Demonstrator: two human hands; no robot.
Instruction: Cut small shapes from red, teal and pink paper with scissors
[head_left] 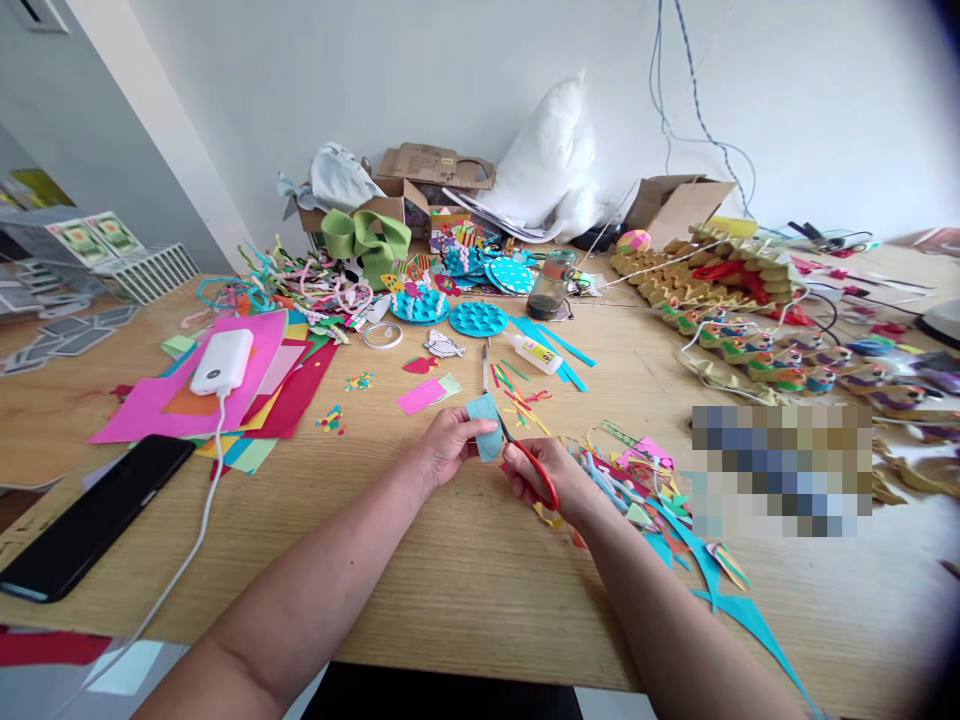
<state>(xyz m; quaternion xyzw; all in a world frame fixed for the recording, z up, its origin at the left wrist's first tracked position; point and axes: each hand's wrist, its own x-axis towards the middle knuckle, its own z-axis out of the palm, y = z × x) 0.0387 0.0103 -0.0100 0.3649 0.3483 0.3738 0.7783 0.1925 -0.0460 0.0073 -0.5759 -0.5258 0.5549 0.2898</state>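
Observation:
Between thumb and fingers, my left hand pinches a small light-blue piece of paper above the table. My right hand grips red-handled scissors, whose blades lie at the paper's right edge. How far the blades are apart is too small to tell. Just beyond the hands lie a pink paper rectangle, a red paper strawberry shape and a pen. Coloured paper scraps are heaped to the right of my right hand, partly behind my forearm.
A glue bottle, tape roll and glass jar stand or lie farther back. At left are a black phone, a white power bank with its cable, and stacked coloured sheets. Painted egg-carton pieces fill the right.

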